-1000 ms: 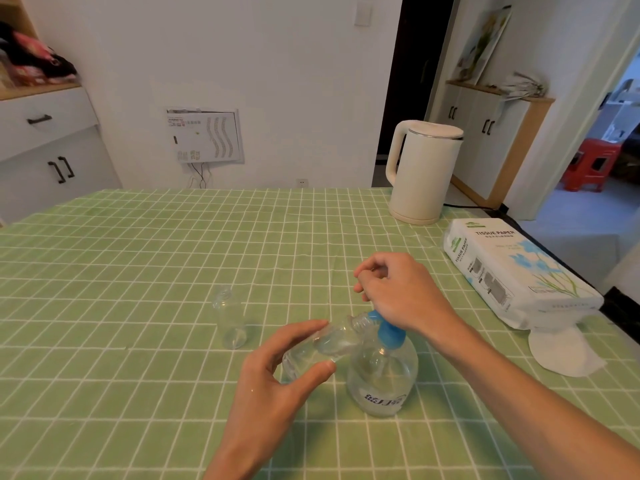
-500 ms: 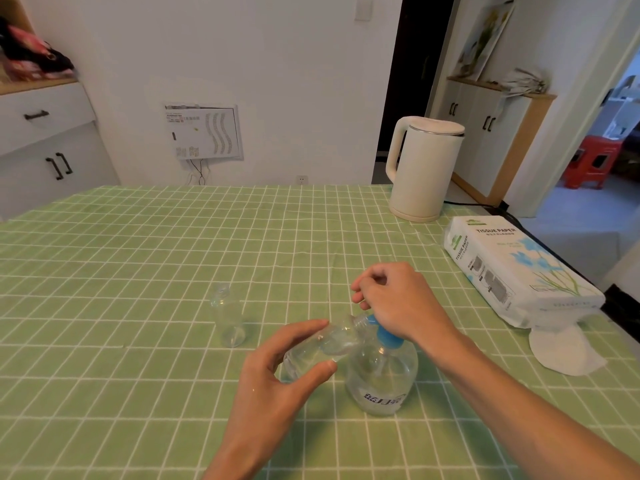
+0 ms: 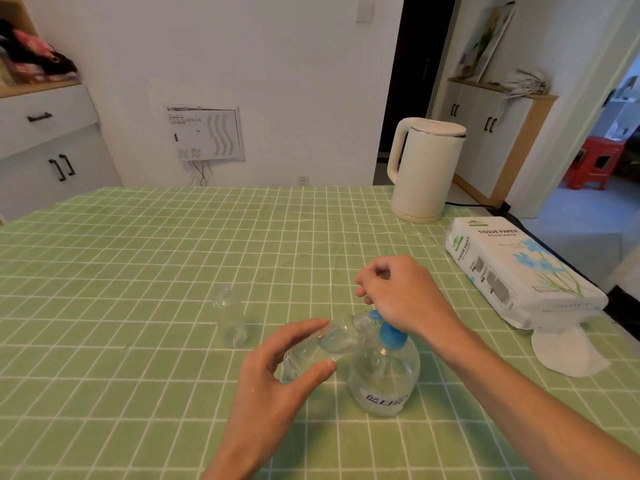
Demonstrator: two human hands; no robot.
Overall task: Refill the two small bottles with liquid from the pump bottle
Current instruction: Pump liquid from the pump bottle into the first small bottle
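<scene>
Green checked cloth covers the bench point(image 3: 138, 271), with white cupboards at the far left and a plain wall behind. Going left to right, an empty small bottle point(image 3: 231, 318) stands upright and uncapped, apart from the action. Next, the left hand point(image 3: 277, 379) curls partly shut around the second small bottle point(image 3: 325, 342), thumb below and fingers above, tipping it so its open mouth sits right against the blue nozzle of the pump bottle point(image 3: 382, 375). That round clear bottle stands on the cloth just beside the tilted one. The right hand point(image 3: 401, 296) rests loosely curled on top of the pump head, seemingly pressing it, gripping nothing else. Further right stand a cream kettle point(image 3: 424, 168), a tissue pack point(image 3: 516, 268) and a loose white tissue point(image 3: 568, 351) under its near end. The likely trouble: the mouth is narrow and held at a slant, so a slightly misaligned squirt would run down the outside onto the cloth, and a hard press could rock the pump bottle since nothing steadies its base. The right hand hides the pump head and spout tip, so whether liquid is flowing cannot be told; the level in the clear held bottle is hard to read, though some liquid seems to pool inside.
</scene>
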